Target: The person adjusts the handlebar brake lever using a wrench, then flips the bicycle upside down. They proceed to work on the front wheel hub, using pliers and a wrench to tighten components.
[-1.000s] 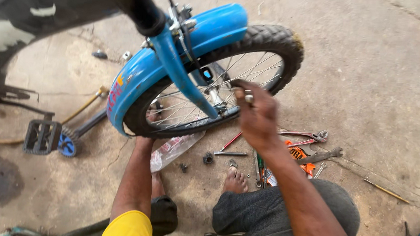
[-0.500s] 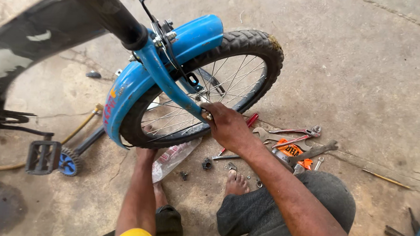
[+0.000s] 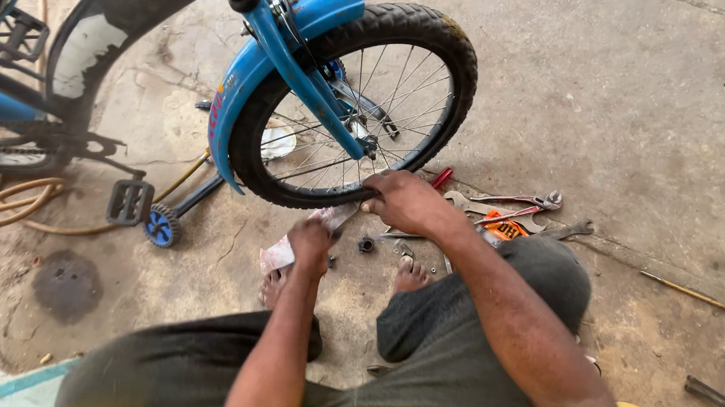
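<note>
wheel (image 3: 360, 110) bottom hidden behind right hand (image 3: 409, 202); left hand (image 3: 310, 241) grip unclear.

Bare arms, yellow shirt, dark grey trousers, bare feet

We see our right hand (image 3: 409, 202) gripping the tyre (image 3: 452, 74) at its lowest part, our left hand (image 3: 310, 244) just below it, pliers (image 3: 511, 207) lying near
</note>
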